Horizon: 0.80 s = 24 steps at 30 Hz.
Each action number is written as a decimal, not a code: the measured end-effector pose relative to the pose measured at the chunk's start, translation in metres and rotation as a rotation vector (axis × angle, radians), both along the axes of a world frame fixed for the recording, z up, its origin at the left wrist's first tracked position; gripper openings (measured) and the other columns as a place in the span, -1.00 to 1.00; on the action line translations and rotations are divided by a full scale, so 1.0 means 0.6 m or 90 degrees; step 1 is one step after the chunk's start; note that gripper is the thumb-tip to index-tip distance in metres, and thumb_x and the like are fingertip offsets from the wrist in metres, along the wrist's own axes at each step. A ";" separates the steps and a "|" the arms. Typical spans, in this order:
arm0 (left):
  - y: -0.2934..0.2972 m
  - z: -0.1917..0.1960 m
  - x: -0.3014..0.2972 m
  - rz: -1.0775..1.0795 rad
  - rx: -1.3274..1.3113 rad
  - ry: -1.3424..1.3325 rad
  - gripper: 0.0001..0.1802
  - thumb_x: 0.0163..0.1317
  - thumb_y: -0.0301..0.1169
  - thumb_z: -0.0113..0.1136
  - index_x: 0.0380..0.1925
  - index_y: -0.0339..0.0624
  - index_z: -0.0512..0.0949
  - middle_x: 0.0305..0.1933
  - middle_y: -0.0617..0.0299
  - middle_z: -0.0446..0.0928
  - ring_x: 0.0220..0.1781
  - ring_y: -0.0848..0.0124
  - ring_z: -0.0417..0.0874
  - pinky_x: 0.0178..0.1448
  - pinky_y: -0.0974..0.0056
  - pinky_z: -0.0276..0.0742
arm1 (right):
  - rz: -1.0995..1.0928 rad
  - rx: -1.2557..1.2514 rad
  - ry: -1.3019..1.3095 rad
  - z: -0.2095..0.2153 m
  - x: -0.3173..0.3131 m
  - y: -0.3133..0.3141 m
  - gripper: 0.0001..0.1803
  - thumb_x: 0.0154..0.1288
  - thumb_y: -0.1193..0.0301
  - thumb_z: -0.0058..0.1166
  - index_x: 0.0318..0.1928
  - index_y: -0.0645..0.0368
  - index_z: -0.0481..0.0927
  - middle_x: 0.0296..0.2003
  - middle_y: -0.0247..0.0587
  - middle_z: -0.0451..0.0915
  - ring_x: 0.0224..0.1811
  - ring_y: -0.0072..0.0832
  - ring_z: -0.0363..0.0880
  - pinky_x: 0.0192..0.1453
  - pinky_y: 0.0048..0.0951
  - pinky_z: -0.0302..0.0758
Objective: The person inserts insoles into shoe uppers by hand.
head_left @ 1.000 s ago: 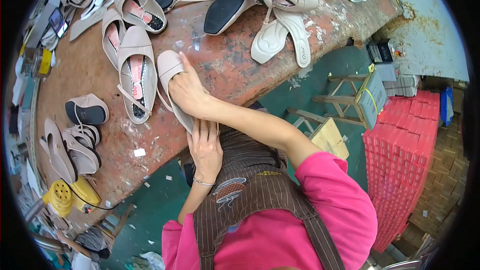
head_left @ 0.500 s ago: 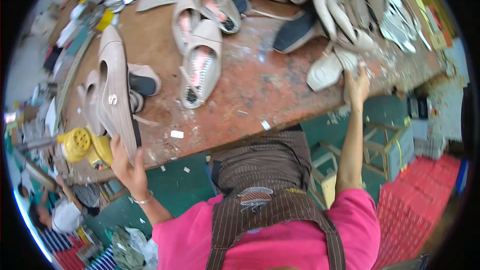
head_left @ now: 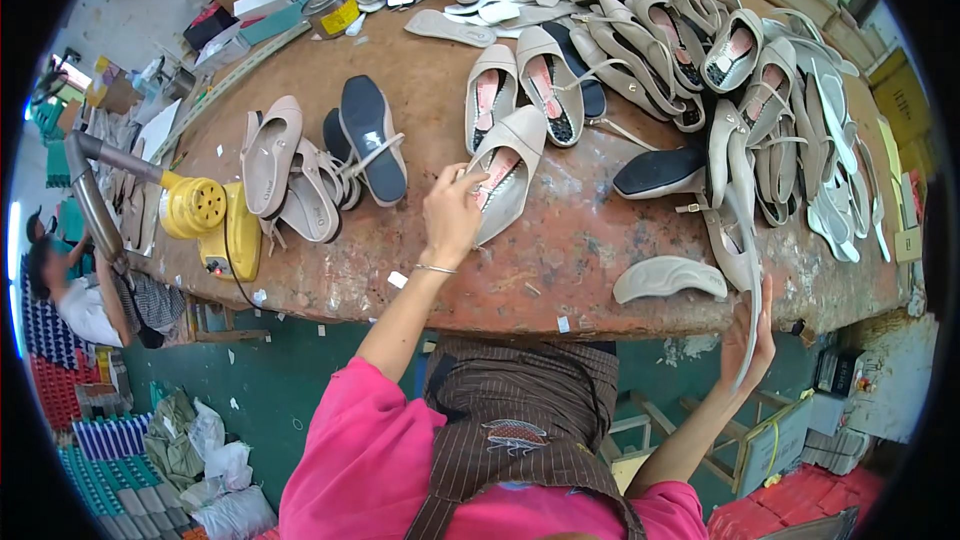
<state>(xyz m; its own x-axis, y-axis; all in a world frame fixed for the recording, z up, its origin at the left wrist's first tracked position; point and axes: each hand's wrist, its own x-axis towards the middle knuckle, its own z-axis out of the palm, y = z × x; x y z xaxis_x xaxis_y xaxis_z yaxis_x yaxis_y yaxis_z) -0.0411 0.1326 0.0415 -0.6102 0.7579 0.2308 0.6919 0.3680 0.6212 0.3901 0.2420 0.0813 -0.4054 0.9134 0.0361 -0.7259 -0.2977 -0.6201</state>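
Note:
My left hand [head_left: 452, 218] has its fingers closed on the near side of a beige closed-toe slingback shoe [head_left: 512, 165], which lies on the workbench with a pink-and-dark inside showing. Low on the right, at the bench's front edge, my right hand [head_left: 755, 335] grips a long, thin beige insole [head_left: 746, 285], seen nearly edge-on. A similar beige insole [head_left: 668, 279] lies flat to its left. Behind the shoe in my left hand sit two more beige shoes [head_left: 550, 85]. Past the held insole, a strapped beige shoe [head_left: 728, 245] is partly hidden.
Several beige shoes with dark soles [head_left: 373, 140] lie on the left of the bench [head_left: 420, 270]. Beside them stands a yellow machine [head_left: 215, 215] with a metal pipe. Shoes and pale insoles [head_left: 835, 180] pile up at the right. Another person [head_left: 90, 300] is at far left.
My left hand has left the shoe at the left and moved right onto the middle shoe. My right hand now holds an insole raised at the bench edge. The view has shifted too.

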 end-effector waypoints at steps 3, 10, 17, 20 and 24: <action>-0.027 0.023 -0.006 -0.113 0.116 -0.094 -0.44 -0.03 -0.77 -0.07 -0.06 -0.15 0.69 -0.05 -0.04 0.67 0.05 0.04 0.67 0.16 0.16 0.55 | 0.050 -0.012 0.080 0.009 -0.034 -0.034 -0.30 0.38 0.59 -0.13 0.49 0.32 0.02 0.00 -0.11 0.39 -0.39 -0.61 0.23 -0.46 -0.65 0.31; -0.108 -0.010 0.038 -0.363 -0.051 -0.302 -0.48 -0.02 -0.81 -0.05 -0.11 -0.21 0.69 0.01 0.03 0.67 0.09 0.12 0.67 0.19 0.25 0.54 | -0.007 -0.029 -0.093 -0.013 -0.123 -0.073 -0.59 0.27 0.58 0.07 0.14 0.42 0.53 -0.09 -0.07 0.64 -0.18 -0.48 0.61 -0.13 -0.47 0.52; -0.168 -0.009 -0.020 -0.139 0.078 -0.336 -0.76 0.19 -0.77 -0.01 -0.35 -0.37 0.66 -0.13 0.08 0.67 -0.06 0.36 0.69 0.05 0.30 0.60 | -0.010 -0.027 -0.180 0.021 -0.181 -0.080 -0.28 0.35 0.36 -0.07 0.43 0.41 0.05 0.38 0.43 0.15 0.27 0.04 0.49 0.28 -0.05 0.52; -0.181 -0.020 -0.055 -0.062 0.074 -0.269 -0.80 0.29 -0.65 0.07 -0.23 -0.30 0.68 -0.07 0.08 0.67 -0.06 0.34 0.69 0.00 0.34 0.59 | 0.148 0.046 -0.142 0.006 -0.178 -0.070 -0.35 0.49 0.21 -0.18 0.38 0.45 0.17 0.27 0.34 0.33 0.09 -0.18 0.58 0.16 -0.20 0.62; -0.192 -0.028 -0.004 -0.035 -0.001 -0.016 -0.84 0.26 -0.50 0.23 -0.19 -0.24 0.69 -0.13 0.08 0.64 -0.13 0.30 0.67 -0.06 0.33 0.58 | 0.096 0.575 -0.718 0.015 -0.240 -0.103 -0.54 0.39 0.32 0.06 0.22 0.27 0.52 0.07 -0.03 0.56 0.01 -0.22 0.54 -0.02 -0.23 0.52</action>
